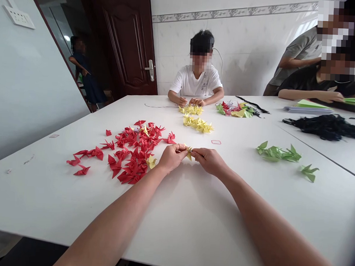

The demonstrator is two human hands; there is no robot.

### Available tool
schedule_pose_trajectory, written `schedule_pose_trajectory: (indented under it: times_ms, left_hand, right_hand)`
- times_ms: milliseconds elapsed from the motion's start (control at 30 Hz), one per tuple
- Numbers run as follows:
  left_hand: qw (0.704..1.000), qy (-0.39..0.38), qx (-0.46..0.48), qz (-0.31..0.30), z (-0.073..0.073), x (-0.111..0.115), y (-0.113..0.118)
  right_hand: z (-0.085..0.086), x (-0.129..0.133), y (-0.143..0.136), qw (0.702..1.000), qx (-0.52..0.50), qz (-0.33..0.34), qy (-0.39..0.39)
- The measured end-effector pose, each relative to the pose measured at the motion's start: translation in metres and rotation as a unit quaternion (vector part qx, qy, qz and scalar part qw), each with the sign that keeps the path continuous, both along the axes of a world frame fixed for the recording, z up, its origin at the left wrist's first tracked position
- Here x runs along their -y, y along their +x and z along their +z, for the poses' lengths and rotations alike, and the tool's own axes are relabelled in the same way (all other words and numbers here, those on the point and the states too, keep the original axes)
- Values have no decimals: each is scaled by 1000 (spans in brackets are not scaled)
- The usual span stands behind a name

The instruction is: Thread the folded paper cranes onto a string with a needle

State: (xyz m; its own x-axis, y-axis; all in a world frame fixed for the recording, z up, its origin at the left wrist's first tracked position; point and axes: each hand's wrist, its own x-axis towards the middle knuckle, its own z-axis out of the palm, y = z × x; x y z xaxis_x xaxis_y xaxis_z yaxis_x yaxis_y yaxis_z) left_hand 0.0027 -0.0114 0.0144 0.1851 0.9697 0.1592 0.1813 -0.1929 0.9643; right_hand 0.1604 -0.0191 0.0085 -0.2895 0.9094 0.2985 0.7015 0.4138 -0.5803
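Both hands meet over the middle of the white table (191,220). Between their fingertips is a small yellow paper crane (189,154), partly covered by the fingers. My left hand (173,158) pinches it from the left, and my right hand (209,160) grips it from the right. Just left of my left hand spreads a heap of red paper cranes (135,158). A yellow crane (150,161) lies at the heap's near right edge. Over to the right are a cluster of green paper cranes (279,153) and a single green crane (309,172).
Across the table a person in white (196,81) handles yellow cranes (198,124). A mixed colourful pile (236,109) lies beside them. Black strands (327,127) and a paper stack (309,107) are at the right, near two more people. Another person (87,74) stands in the doorway.
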Motion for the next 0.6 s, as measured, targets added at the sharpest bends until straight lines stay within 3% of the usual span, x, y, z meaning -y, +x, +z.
schedule_pose_trajectory:
  times_ms: [400, 600]
  left_hand:
    - [1000, 5, 6, 16, 0, -3, -4]
    - [1000, 11, -11, -16, -2, -3, -5]
  right_hand:
    - [5, 4, 1, 998, -51, -4, -19]
    - [2, 0, 2, 981, -177, -66, -31]
